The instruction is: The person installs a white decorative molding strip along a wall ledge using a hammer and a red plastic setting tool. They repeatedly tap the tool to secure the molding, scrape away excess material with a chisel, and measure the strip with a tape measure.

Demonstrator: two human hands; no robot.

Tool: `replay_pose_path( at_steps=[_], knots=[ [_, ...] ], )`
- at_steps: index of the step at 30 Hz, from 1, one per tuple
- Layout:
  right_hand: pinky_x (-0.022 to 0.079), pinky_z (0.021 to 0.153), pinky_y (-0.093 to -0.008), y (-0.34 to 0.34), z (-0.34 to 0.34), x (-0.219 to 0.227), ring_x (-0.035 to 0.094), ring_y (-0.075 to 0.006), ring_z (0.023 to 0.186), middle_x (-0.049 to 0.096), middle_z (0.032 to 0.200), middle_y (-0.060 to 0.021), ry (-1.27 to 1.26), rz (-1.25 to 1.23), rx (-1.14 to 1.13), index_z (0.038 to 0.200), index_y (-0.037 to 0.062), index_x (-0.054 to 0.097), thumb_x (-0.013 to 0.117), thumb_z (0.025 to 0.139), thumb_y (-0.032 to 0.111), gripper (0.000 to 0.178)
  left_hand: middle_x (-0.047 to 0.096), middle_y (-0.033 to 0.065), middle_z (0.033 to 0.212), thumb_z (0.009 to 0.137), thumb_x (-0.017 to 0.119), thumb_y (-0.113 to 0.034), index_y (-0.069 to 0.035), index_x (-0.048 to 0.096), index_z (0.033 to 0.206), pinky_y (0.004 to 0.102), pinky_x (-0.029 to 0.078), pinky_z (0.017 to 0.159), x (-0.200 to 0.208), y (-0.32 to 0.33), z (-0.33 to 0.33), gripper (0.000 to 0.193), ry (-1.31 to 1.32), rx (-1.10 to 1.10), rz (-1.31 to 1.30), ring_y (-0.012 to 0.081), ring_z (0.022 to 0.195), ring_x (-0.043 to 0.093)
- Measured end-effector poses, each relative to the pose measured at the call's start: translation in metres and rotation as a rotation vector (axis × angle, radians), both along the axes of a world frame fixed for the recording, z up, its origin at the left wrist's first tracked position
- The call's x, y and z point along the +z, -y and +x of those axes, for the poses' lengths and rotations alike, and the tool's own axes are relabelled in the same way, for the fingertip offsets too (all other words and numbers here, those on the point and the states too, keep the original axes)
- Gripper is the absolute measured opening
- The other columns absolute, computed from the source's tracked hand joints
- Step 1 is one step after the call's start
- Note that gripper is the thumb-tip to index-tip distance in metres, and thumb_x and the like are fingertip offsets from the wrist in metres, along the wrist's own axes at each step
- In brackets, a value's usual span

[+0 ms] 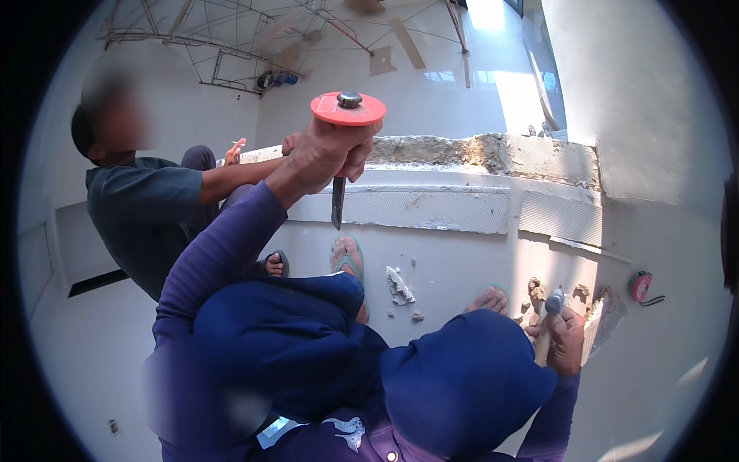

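Observation:
My left hand (327, 158) is raised in front of me, closed around a chisel (339, 202). A round red hand guard (331, 112) tops the chisel above my fist, and its dark blade points down. Low on the right, my right hand (568, 344) grips a hammer (554, 301) by its pale handle, the metal head uppermost. The hammer is well apart from the chisel. Beyond the blade runs a low ledge (431, 155) with a rough, broken top. Ribbed pale tiles (439, 209) line its near side.
Broken chips (399, 286) lie between my feet, with more rubble (536, 289) by the hammer. A red tape measure (640, 286) with a black strap rests at the right. Another person (146, 196) sits close at my left. Metal scaffold frames (231, 65) stand beyond the ledge.

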State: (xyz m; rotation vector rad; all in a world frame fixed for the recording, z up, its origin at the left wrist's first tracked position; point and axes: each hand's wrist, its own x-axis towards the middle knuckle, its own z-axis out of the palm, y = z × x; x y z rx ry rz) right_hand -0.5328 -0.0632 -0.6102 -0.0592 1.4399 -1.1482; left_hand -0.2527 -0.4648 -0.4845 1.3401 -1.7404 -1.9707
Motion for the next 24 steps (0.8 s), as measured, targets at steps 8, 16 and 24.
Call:
replay_pose_path(
  at_steps=[8,16,24],
  knots=[
    [0.049,0.035,-0.0242,0.021,0.032,0.025,0.054,-0.0140,0.040,0.061,0.095,-0.0086,0.355,0.011,-0.265,0.130,0.0107,0.044,0.055,0.109,0.033,0.032,0.049,-0.0014,0.057,0.097,0.072,-0.018,-0.008,0.059,0.083,0.0281,0.041,0.040,-0.066,-0.065,0.035,0.022,0.173,0.002,0.144,0.0085,0.045,0.048],
    [0.043,0.056,-0.0222,0.102,0.031,0.047,0.051,-0.0065,0.064,0.059,0.091,-0.0066,-0.111,-0.099,0.491,0.143,0.0077,0.037,0.061,0.100,0.007,0.050,0.053,-0.0028,0.066,0.093,0.069,-0.006,-0.005,0.059,0.086,0.0267,0.042,0.045,-0.070,-0.046,0.065,0.012,0.122,-0.101,-0.324,0.0062,0.051,0.051],
    [0.051,0.070,-0.0331,0.144,0.036,0.051,0.064,-0.0170,0.077,0.068,0.086,-0.0183,-0.502,-0.380,0.759,0.143,0.0037,0.040,0.067,0.096,0.009,0.054,0.045,-0.0059,0.059,0.101,0.071,-0.024,-0.011,0.058,0.078,0.0273,0.040,0.048,-0.016,0.048,0.106,0.029,0.177,0.178,-0.432,0.0056,0.049,0.042]
  ],
)
